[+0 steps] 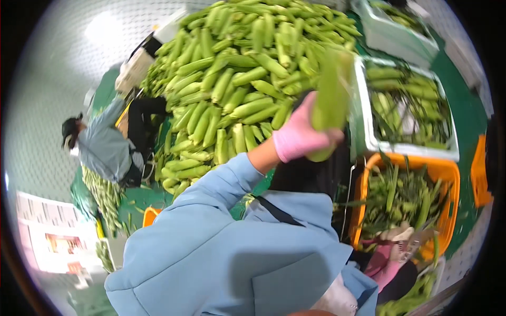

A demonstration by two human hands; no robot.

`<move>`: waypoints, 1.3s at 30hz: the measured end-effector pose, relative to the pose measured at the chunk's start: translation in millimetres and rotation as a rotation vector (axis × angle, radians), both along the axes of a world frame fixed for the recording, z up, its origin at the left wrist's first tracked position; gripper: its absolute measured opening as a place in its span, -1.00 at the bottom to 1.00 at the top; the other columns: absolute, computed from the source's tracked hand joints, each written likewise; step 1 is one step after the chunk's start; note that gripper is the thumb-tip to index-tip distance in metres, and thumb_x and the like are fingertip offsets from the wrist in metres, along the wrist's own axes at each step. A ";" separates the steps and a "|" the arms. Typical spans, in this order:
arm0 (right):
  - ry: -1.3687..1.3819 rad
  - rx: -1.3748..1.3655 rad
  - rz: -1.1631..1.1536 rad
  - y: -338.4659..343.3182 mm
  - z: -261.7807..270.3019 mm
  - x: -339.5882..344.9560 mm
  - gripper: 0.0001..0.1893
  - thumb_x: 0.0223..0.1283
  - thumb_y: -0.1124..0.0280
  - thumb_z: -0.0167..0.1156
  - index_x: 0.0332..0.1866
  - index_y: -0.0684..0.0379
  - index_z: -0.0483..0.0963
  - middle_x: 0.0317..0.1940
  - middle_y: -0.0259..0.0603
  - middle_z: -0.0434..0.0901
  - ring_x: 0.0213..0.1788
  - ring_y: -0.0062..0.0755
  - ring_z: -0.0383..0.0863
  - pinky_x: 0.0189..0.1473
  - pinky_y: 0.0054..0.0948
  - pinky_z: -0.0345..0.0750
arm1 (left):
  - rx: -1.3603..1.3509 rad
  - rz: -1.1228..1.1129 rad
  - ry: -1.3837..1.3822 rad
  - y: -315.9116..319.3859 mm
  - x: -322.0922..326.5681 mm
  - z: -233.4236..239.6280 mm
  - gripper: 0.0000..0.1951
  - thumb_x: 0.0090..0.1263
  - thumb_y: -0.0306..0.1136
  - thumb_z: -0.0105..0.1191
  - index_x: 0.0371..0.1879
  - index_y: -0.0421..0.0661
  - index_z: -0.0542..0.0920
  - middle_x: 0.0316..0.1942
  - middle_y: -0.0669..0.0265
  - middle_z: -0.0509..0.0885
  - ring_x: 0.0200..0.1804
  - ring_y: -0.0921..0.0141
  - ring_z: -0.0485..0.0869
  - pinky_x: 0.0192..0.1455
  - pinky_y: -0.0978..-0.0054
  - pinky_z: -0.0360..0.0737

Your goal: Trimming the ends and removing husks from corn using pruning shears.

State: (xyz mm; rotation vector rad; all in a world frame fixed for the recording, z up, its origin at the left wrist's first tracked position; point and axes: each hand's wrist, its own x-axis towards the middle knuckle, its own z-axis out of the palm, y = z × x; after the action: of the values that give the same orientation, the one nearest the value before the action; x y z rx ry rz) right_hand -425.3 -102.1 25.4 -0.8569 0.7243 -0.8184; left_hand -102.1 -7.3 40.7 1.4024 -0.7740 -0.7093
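My left hand point(302, 136), in a pink knit glove, grips a green ear of corn in its husk point(331, 94). The ear is blurred and stands nearly upright in the picture, just right of a large heap of husked-on corn point(241, 83). At the lower right is my right hand point(385, 260), also in a pink glove, at the near edge of an orange plastic crate point(454, 221). It seems closed around a shiny metal tool point(411, 245), too blurred to name exactly. Leaves and husk scraps point(399, 201) fill much of the crate.
Beyond the orange crate stands a white foam box point(357, 106) holding corn ears, with another foam box point(399, 43) behind it. A person in a blue top point(106, 142) sits left of the heap. More corn point(104, 193) lies behind that person on the green floor point(146, 197).
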 end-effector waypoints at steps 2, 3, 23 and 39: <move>0.045 0.122 0.111 10.0 -19.1 7.8 -0.52 0.25 0.32 0.20 0.22 0.27 0.31 -0.17 -0.24 0.55 -0.15 -0.39 0.57 -0.20 -0.37 0.60 | -0.002 0.125 0.318 45.3 49.4 -19.4 -0.43 0.27 -0.23 0.21 0.21 -0.15 0.31 -0.21 0.19 0.61 -0.22 0.35 0.66 -0.13 0.34 0.68; 0.081 0.169 0.101 16.9 -31.6 13.8 -0.54 0.27 0.28 0.20 0.21 0.25 0.32 -0.24 -0.26 0.53 -0.19 -0.43 0.55 -0.23 -0.40 0.58 | 0.074 0.212 0.437 67.1 74.9 -42.1 -0.51 0.33 -0.25 0.17 0.19 -0.14 0.37 -0.20 0.19 0.62 -0.20 0.33 0.68 -0.13 0.31 0.69; -0.112 0.688 0.446 22.7 -101.3 -39.3 -0.43 0.28 0.35 0.16 0.37 0.19 0.20 0.03 -0.08 0.50 0.08 -0.28 0.54 0.19 -0.34 0.49 | 0.085 0.332 0.360 -164.4 323.3 -11.1 -0.48 0.52 -0.17 -0.18 0.40 -0.09 0.15 0.38 0.06 0.34 0.33 0.12 0.43 0.28 0.20 0.48; -0.230 0.938 -0.026 20.4 -127.1 -52.9 -0.51 0.31 0.10 0.04 0.21 0.21 0.42 0.01 0.03 0.53 0.10 -0.11 0.53 0.21 -0.22 0.43 | 0.788 -0.750 -0.863 -567.0 -59.2 -293.6 -0.09 0.10 0.22 0.18 0.33 -0.24 0.36 0.30 -0.01 0.45 0.32 0.08 0.46 0.34 0.30 0.40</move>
State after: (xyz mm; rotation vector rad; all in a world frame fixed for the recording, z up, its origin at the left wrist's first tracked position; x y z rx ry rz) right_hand -478.2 -81.7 -101.7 0.0889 0.8005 -0.4914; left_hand -161.3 -574.2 -252.9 2.1981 -1.9003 -1.0469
